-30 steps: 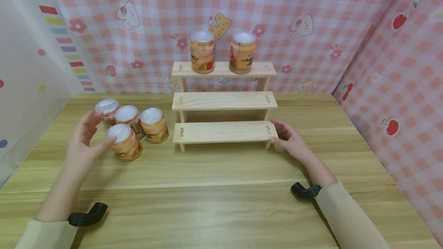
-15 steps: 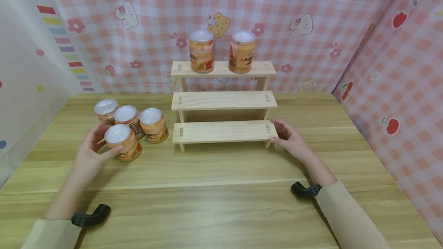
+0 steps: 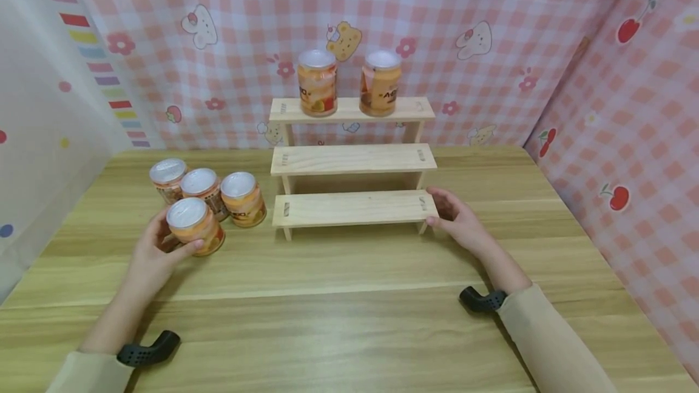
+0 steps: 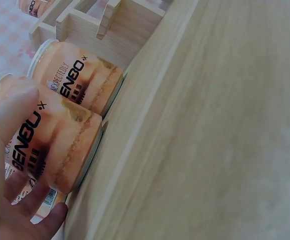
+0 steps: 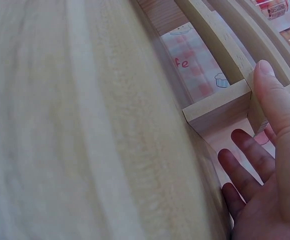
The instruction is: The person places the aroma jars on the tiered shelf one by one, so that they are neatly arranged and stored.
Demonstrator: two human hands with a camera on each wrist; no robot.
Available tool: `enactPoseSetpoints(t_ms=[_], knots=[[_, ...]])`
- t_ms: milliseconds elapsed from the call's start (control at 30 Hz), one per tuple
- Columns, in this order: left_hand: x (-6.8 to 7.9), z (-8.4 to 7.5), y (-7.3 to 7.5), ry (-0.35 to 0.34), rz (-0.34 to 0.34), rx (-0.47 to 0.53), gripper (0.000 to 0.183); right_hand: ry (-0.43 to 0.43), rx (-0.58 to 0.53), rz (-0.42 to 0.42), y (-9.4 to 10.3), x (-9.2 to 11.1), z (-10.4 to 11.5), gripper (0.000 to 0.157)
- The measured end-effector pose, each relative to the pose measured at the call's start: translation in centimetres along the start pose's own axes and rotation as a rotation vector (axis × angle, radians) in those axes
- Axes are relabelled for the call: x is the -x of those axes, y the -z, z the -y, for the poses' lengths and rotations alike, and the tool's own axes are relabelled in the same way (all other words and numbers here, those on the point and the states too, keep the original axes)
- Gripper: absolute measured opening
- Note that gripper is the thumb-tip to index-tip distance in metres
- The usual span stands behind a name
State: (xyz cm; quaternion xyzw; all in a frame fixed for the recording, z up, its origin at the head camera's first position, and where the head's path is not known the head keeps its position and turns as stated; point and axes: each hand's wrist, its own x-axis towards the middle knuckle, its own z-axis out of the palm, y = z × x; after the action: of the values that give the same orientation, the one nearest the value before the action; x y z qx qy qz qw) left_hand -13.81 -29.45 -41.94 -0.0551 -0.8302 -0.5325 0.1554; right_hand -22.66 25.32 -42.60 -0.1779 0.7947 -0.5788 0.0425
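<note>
In the head view my left hand holds the front can, orange-labelled with a silvery lid, at the left of the table. The thumb lies across the label and the fingers go round the far side, as the left wrist view shows with the can. Over at the three-step wooden rack, my right hand holds the right end of the lowest step between thumb and forefinger. In the right wrist view the other fingers hang loose beside the rack's leg.
Three more cans stand close by: one at the back left, a middle one and a right one. Two cans, left and right, stand on the top step. A checked cloth hangs behind the table.
My left hand has moved right and down onto the front can, and its fingers have closed round it. The right hand keeps its place on the rack.
</note>
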Motion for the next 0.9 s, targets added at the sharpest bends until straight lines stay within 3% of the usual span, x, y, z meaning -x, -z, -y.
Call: enactPoseSetpoints(t_ms=[400,700,900], knots=[[0.2,-0.2,0.0,0.055,-0.036,0.034,0.074,-0.01,0.011,-0.003,0.0,0.1,0.3,0.064],[0.2,-0.6,0.2,0.045,-0.064,0.031,0.074,-0.013,-0.002,-0.001,-0.1,0.1,0.3,0.063],[0.3,-1.1,0.4,0.043,-0.105,0.128,0.072,-0.016,-0.006,0.001,-0.1,0.1,0.2,0.063]])
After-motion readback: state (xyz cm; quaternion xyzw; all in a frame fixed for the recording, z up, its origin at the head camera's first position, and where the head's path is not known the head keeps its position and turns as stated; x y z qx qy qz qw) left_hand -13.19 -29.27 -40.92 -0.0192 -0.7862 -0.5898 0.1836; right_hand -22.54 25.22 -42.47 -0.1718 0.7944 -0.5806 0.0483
